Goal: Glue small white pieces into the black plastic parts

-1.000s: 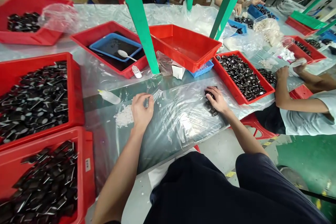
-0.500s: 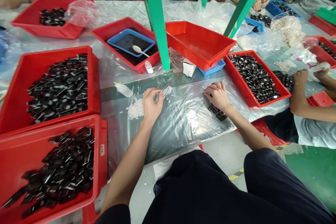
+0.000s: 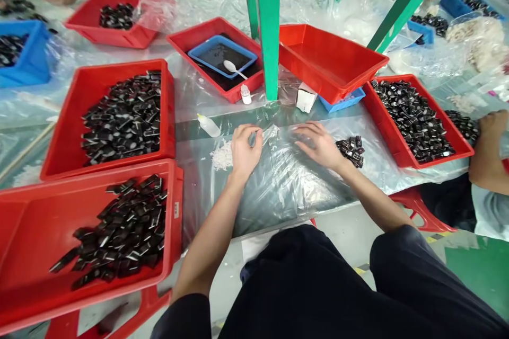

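Glossy black pieces (image 3: pixel 350 151), loosely clustered on the plastic-covered tabletop (image 3: pixel 264 212); small white bits (image 3: pixel 221 157) in a flat patch farther left.

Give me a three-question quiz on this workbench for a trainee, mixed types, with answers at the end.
1. True or false: the white pile lies beside the left hand.
2. Which is nearest the right hand? (a) yellow-tipped bottle (b) loose heap of black pieces (c) green post
3. Fill in: the spoon lies partly over a small ____ tray, itself inside a red tray.

Key:
1. True
2. b
3. blue
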Demonstrator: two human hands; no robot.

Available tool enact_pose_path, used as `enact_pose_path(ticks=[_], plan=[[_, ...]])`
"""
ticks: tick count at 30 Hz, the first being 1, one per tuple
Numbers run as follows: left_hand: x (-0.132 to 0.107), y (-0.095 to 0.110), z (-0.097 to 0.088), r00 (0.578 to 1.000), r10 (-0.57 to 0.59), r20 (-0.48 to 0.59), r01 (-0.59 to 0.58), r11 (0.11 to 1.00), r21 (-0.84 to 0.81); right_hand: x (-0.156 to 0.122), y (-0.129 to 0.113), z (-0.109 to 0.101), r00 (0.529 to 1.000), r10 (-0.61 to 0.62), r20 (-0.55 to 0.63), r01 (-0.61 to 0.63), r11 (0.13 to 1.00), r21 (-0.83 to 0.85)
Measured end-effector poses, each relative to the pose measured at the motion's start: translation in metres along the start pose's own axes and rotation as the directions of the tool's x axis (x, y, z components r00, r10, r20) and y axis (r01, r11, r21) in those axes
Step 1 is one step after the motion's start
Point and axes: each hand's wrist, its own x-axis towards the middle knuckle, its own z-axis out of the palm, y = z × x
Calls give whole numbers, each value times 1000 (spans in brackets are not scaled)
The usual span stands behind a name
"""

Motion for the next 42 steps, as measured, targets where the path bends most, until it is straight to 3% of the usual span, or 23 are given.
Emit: enact_pose_path(ticks=[3,5,8,10,14,18,22,25,31,38,42], plan=[[-2,0,2,1000,-13,-2,13,1000,-28,-67,24,-28,993,29,-111,-33,999,-34],[-4,1,5,1000,-16,8,17,998,-52,-117,38,-41,995,47,-86,-55,995,-88],[-7,2,11,999,-16,33,18,998,-63,-173,51,-44,986,164,-26,-166,969,-183],[-9,3,14,999,-17,47,20,997,-72,-186,58,-39,973,232,-11,-229,949,-216],[-9,5,13,998,-6,59,10,997,-74,-161,76,-32,955,298,10,-289,932,-217],[-6,8,9,998,-8,69,12,998,-61,-113,87,-32,970,236,65,-218,955,-202],[-5,10,8,998,-10,63,14,998,-54,-79,82,-21,991,127,49,-116,976,-187],[-5,11,8,997,-19,80,24,998,-56,-63,71,-7,992,117,36,-109,978,-179],[-5,12,7,995,-38,96,44,997,-57,-46,50,6,989,130,69,-120,984,-130],[-3,15,6,995,-47,85,53,996,-66,-47,37,-25,995,81,-53,-88,987,-136],[-3,15,6,997,-30,75,37,995,-90,-45,33,-35,988,152,-16,-153,972,-179]])
